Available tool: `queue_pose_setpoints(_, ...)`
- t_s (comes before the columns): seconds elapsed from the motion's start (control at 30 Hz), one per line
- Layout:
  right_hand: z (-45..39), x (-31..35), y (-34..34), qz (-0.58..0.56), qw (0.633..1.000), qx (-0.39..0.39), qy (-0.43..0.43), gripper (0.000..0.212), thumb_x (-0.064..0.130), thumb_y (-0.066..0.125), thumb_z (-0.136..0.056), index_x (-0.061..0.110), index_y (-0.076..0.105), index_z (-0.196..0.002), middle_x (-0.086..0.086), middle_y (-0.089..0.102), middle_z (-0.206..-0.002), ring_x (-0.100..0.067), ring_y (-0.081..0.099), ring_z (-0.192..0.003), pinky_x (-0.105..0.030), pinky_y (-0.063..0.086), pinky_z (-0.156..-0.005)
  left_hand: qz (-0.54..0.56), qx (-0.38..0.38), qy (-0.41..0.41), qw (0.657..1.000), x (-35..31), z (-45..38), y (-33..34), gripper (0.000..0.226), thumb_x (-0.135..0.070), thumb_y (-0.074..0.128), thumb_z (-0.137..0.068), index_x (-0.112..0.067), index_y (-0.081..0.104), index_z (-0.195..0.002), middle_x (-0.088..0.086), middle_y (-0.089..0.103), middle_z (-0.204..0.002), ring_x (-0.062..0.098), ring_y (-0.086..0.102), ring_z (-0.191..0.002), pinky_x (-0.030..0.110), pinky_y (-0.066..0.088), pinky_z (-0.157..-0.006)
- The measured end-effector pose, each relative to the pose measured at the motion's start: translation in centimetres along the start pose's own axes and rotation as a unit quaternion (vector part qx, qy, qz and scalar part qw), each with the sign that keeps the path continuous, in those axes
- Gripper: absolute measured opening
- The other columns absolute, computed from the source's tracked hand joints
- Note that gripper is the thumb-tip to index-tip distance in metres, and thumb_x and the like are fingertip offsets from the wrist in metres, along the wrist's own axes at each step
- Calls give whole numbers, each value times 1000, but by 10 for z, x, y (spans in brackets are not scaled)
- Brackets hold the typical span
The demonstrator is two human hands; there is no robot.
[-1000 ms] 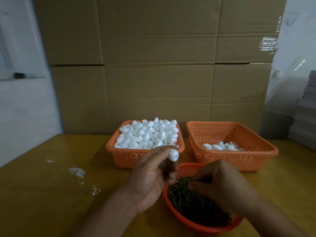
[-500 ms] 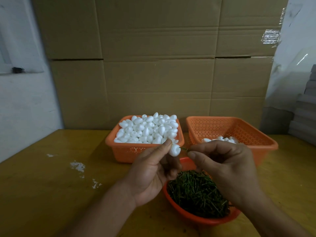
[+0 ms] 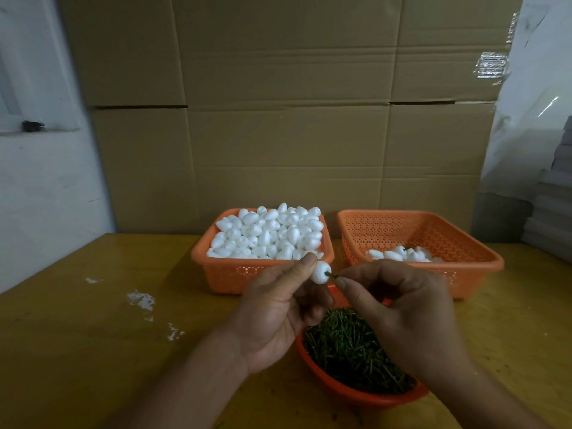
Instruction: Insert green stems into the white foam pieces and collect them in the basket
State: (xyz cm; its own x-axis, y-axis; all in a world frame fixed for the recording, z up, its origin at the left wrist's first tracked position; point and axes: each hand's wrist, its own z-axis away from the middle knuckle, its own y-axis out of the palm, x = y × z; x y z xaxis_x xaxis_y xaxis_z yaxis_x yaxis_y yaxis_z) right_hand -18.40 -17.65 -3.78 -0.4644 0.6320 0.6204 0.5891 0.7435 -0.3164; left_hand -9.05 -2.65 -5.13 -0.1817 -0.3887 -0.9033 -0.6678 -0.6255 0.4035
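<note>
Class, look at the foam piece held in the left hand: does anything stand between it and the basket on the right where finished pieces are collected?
Only the right hand, pinching the green stem entering the foam piece, lies on that side. Beyond it the right basket is open-topped, and nothing visible blocks the way.

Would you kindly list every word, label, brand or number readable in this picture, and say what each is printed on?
None can be read.
Cardboard boxes: plain, no print visible.
Clear tape patch on the cardboard: shiny, no lettering.
Orange baskets and orange bowl: no labels or marks.
Foam piece and green stem: unmarked.
</note>
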Motion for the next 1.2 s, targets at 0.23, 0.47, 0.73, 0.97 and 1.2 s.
queue_pose_setpoints(0.23, 2, -3, 5, 74, 996, -9, -53, 10, 10, 82, -79, 19, 79, -84, 11, 70, -67, -13, 63, -55, -31, 50, -50, -14, 2, 36, 999, 1, 1, 3, 27, -31, 78, -76, -10, 69, -91, 7, 63, -76, 12, 59, -62, 21, 43, -51)
queue_pose_setpoints(0.47, 3, -8, 9, 56, 998, -3, -1, 10, 16, 81, -81, 25, 79, -85, 18, 72, -67, -5, 68, -58, -23, 53, -51, -45, 1, 70, 997, 3, 0, 2, 23, -22, 79, -78, -10, 77, -98, 8, 66, -75, 11, 55, -64, 20, 45, -58)
queue_pose_setpoints(0.73, 7, -9, 16, 3, 1000, -13, 13, 14, 17, 78, -83, 30, 75, -78, 14, 69, -63, -7, 62, -50, -12, 43, -44, -152, -27, 153, 976, 5, -1, 0, 24, -36, 77, -78, -19, 78, -95, 1, 61, -71, 9, 53, -66, 20, 45, -62)
queue_pose_setpoints(0.97, 9, -6, 19, -15, 999, -29, -18, 15, 16, 78, -84, 30, 73, -81, 17, 70, -68, -5, 65, -54, -12, 46, -47, -171, -6, 181, 968, 0, 1, 2, 19, -36, 72, -78, -23, 77, -91, -6, 63, -69, 5, 52, -65, 18, 45, -61)
queue_pose_setpoints(1.2, 10, -3, 22, -129, 991, -31, 19, 12, 13, 75, -84, 24, 75, -79, 13, 74, -69, -4, 69, -59, -13, 50, -53, -183, -5, 193, 964, 1, 0, 3, 22, -40, 74, -80, -24, 76, -95, -9, 61, -65, 4, 51, -61, 18, 45, -60)
